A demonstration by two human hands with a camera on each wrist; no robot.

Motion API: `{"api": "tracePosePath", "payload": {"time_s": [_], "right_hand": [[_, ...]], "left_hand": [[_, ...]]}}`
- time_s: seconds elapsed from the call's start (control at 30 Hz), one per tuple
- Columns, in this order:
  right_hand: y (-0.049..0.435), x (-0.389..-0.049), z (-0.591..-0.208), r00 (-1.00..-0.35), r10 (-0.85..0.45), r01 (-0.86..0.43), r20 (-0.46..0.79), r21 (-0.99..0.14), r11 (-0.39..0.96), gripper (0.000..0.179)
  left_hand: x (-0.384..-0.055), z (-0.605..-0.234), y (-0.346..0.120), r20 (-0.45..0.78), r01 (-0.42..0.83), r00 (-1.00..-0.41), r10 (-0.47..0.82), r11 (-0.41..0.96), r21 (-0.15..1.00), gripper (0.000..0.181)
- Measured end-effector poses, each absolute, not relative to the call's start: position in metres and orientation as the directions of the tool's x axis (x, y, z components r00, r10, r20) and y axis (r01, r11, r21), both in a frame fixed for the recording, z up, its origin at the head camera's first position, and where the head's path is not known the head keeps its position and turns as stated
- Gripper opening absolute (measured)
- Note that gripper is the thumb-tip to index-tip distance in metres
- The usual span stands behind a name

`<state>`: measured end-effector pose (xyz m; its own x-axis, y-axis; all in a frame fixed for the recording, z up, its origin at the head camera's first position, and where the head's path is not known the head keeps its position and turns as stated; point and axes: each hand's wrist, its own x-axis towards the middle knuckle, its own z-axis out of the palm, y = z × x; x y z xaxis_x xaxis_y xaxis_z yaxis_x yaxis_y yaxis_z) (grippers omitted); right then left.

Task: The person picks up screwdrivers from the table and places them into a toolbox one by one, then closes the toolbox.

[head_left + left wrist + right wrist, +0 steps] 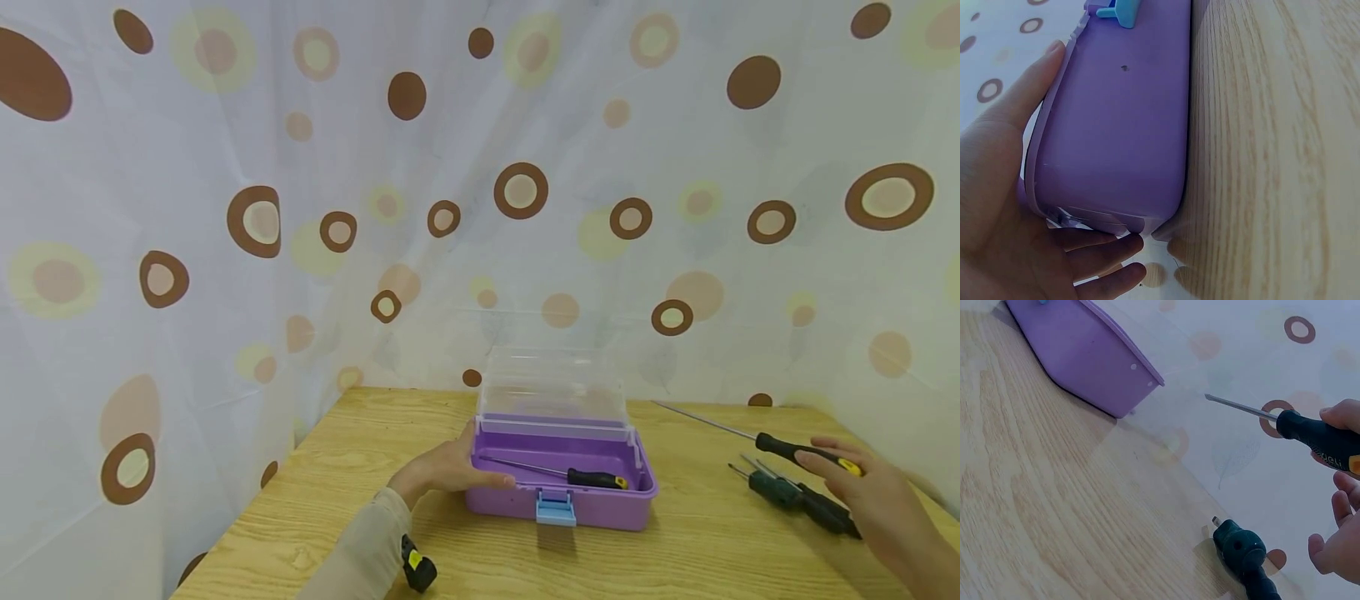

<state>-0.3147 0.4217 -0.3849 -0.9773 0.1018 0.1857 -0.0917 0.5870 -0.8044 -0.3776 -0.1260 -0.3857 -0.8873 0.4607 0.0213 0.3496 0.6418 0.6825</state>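
Observation:
A purple toolbox (pixel 600 510) with its clear lid (pixel 555 383) raised stands on the wooden table. Inside lies a screwdriver (pixel 596 478) with a black and yellow handle. My left hand (pixel 448 467) holds the box's left front corner, thumb along the front rim and fingers against the left end. Over the table to the right, my right hand (pixel 873 492) grips another screwdriver (pixel 795 448) by its black and yellow handle. Its long shaft points left toward the box. Below that hand several dark green and black screwdrivers (pixel 776 490) lie together on the table.
A pale blue latch (pixel 555 508) hangs at the box front. Near my left sleeve is a black and yellow object (pixel 417 567), perhaps the wrist camera's mount. Behind the table (pixel 690 550) hangs a white curtain (pixel 450 133) patterned with brown circles.

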Motion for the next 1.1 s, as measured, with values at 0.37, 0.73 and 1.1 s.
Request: {"api": "tracePosePath", "payload": {"time_s": [0.37,0.73,1.1], "right_hand": [[0.411,-0.313,-0.384,-0.950,0.002,-0.307,0.313,-0.934,0.182,0.023],[0.396,-0.320,-0.376,-0.935,-0.111,-0.334,0.336,-0.942,-0.039,0.026],[0.378,-0.325,-0.370,-0.919,-0.166,-0.356,0.357,-0.934,-0.036,0.026]], "left_hand": [[-0.378,-0.385,-0.126,0.043,0.369,-0.876,0.481,0.609,0.703,0.130],[-0.377,-0.385,-0.126,0.047,0.376,-0.873,0.485,0.608,0.699,0.129],[-0.379,-0.387,-0.127,0.034,0.362,-0.878,0.477,0.617,0.699,0.130]]}}
